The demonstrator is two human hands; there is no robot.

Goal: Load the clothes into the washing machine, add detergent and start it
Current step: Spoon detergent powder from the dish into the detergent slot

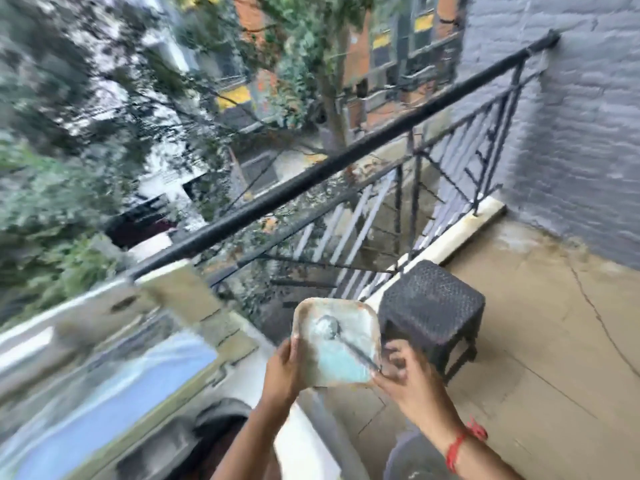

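Outdoors, we stand on a balcony whose black metal railing (346, 157) runs slantwise across the scene, with trees and brick buildings far beyond it and a grey painted brick wall (571, 116) at the right. Just right of our hands, a dark woven stool (433, 306) with a square top stands on the cracked concrete floor (554, 323), close to the pale kerb under the railing. At the near left lies the washing machine (114, 393), pale and boxy with a bluish lid panel, much blurred; a dark round opening shows near the bottom edge, and we cannot tell what is inside it. Between our hands we hold up a square container (337, 344) with rounded corners, its rim worn and rust-stained, its inside holding pale blue and white powder. A spoon (341, 336) with a thin dark handle lies in it, bowl toward the far side. Our left hand (285, 372) grips the container's left edge, fingers curled behind it. Our right hand (403, 375) is at its near right corner, fingers curled about the spoon handle's end, though blur hides the exact grip. A red thread (457, 448) circles the right wrist.
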